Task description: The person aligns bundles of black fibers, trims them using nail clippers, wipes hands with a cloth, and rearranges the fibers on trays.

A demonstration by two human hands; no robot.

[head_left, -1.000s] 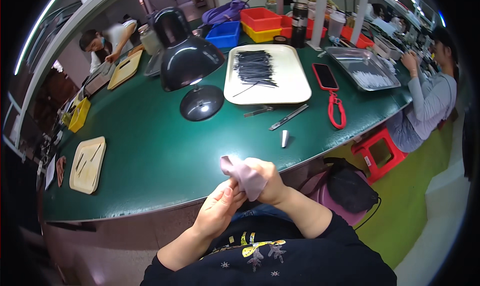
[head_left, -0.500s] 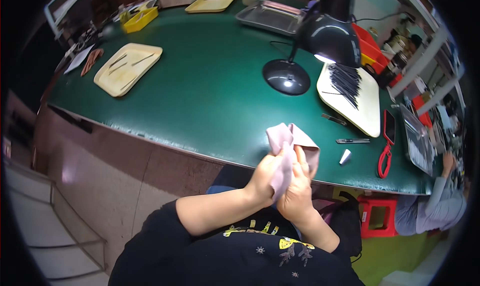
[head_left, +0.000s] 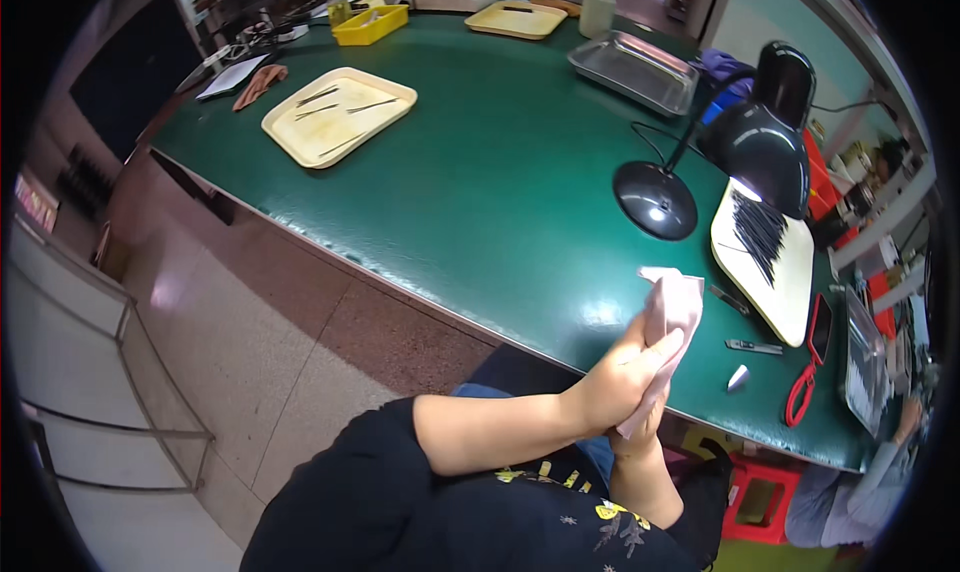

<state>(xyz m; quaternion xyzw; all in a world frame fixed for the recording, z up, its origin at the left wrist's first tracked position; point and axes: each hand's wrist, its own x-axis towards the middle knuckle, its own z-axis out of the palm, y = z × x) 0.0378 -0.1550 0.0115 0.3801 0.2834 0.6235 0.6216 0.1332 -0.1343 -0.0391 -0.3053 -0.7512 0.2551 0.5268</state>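
A pale pink cloth (head_left: 676, 304) is bunched between my two hands, just over the table's front edge. My left hand (head_left: 618, 384) closes round it, with the thumb pressed along the fabric. Behind the cloth, my right hand (head_left: 648, 429) grips the other side; most of its fingers are hidden. Whether anything is wrapped inside cannot be seen. To the right of my hands lie a utility knife (head_left: 753, 347), a small white cone-shaped piece (head_left: 738, 377) and a narrow metal tool (head_left: 730, 300).
A black desk lamp (head_left: 655, 200) shines beside a cream tray (head_left: 793, 297) of thin black sticks (head_left: 760, 237). Another cream tray (head_left: 350, 137) holds several dark strips. At the back stands a metal tray (head_left: 630, 77). A phone (head_left: 820, 327) with red strap lies right, near another person's hand (head_left: 908, 419).
The view has turned left, so the table appears shifted to the right. My hands have drawn closer together, and the cloth is folded more narrowly between them.
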